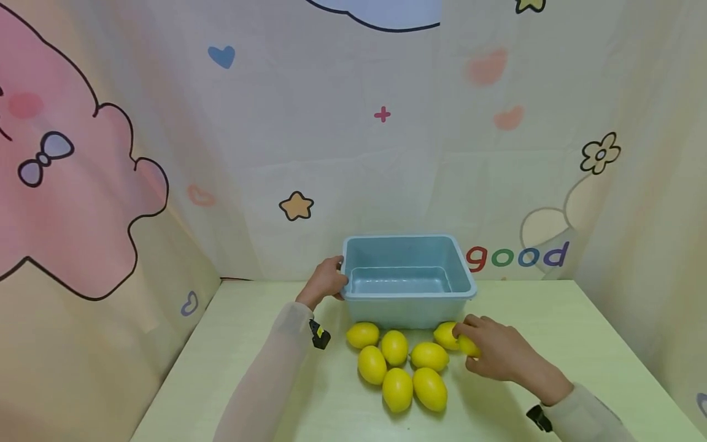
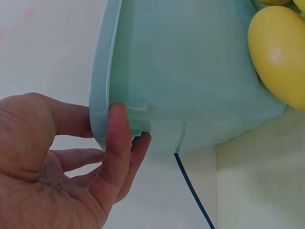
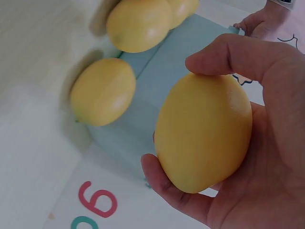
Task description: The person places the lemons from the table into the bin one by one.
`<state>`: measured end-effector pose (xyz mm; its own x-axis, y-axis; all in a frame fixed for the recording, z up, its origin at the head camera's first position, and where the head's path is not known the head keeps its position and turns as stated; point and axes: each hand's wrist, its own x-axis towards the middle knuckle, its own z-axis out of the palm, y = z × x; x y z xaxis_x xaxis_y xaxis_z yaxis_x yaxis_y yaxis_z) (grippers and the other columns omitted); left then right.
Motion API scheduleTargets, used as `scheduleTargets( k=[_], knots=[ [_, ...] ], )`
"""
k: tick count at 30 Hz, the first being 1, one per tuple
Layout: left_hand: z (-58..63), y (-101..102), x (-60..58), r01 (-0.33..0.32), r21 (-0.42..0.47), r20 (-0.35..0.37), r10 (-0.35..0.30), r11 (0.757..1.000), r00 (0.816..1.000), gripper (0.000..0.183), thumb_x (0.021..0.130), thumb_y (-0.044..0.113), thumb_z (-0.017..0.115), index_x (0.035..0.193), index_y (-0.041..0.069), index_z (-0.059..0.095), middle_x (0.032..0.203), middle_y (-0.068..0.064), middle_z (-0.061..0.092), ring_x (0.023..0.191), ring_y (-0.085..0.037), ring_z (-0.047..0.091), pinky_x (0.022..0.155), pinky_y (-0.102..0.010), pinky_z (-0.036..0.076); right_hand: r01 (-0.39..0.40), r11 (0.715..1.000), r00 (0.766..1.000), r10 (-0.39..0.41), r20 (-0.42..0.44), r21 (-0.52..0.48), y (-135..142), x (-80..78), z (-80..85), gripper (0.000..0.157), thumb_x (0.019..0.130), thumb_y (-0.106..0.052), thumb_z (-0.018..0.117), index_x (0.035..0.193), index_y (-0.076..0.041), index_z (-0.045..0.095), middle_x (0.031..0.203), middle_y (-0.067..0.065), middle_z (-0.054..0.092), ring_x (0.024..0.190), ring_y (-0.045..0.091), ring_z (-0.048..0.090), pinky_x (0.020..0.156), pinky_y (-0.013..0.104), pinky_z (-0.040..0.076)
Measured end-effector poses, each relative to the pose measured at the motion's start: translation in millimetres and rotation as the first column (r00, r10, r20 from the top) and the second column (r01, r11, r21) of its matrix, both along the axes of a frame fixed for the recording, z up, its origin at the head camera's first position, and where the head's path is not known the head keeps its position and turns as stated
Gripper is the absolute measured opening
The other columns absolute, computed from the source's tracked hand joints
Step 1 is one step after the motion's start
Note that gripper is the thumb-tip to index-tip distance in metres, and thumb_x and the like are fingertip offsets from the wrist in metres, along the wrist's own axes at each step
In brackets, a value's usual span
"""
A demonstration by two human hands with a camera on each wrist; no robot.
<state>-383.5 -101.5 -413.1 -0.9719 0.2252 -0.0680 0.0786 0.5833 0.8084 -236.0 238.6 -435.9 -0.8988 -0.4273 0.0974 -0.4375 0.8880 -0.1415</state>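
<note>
A light blue plastic basin [image 1: 409, 310] stands at the back of the table, and its inside shows bare. At its left end my left hand [image 1: 324, 281] grips the rim; in the left wrist view the thumb and fingers [image 2: 118, 143] pinch the rim's corner. My right hand [image 1: 499, 350] holds a lemon [image 3: 205, 131], with thumb and fingers curled round it. This hand is in front of the basin's right corner, close to another lemon [image 1: 446, 335] on the table. Several more lemons [image 1: 397, 390] lie in a loose group in front of the basin.
The pale green table [image 1: 237, 368] ends at a printed curtain [image 1: 309, 141] right behind the basin. More curtain [image 1: 663, 245] hangs along the right side. Dark straps with buckles [image 1: 319, 334] sit on both sleeves near the wrists.
</note>
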Motion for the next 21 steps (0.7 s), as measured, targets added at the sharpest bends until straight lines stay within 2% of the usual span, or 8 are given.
scheduleTargets(
  k=[6,14,21],
  knots=[
    [1.3,0.8,0.3,-0.007,-0.002,0.003,0.007,1.0,1.0,0.053,0.088,0.001,0.054,0.141,0.005,0.047,0.13,-0.021,0.056,0.102,-0.039,0.066,0.06,-0.034,0.062,-0.027,1.0,0.999,0.027,-0.036,-0.012,-12.5,-0.5,14.3,0.039,0.073,-0.02,0.077,0.111,-0.021,0.066,0.105,-0.003,0.06,0.085,0.015,0.053,0.054,0.025,0.042],
    [0.7,1.8,-1.0,-0.008,-0.008,0.01,0.008,1.0,1.0,0.058,0.089,0.002,0.054,0.146,0.004,0.042,0.137,-0.024,0.052,0.095,-0.032,0.066,0.058,-0.031,0.062,-0.063,0.998,0.993,0.061,-0.102,-0.015,-20.2,-4.9,28.9,0.039,0.074,-0.022,0.079,0.11,-0.021,0.065,0.104,-0.001,0.06,0.082,0.015,0.053,0.05,0.023,0.041],
    [2.6,1.4,1.4,-0.014,-0.014,0.023,0.015,1.0,1.0,0.061,0.09,0.001,0.054,0.149,0.005,0.039,0.14,-0.023,0.051,0.095,-0.031,0.066,0.058,-0.031,0.062,-0.071,0.997,0.991,0.068,-0.114,-0.028,-27.5,-12.9,44.6,0.037,0.076,-0.022,0.077,0.11,-0.02,0.064,0.103,0.0,0.059,0.077,0.014,0.051,0.05,0.021,0.041]
  ],
)
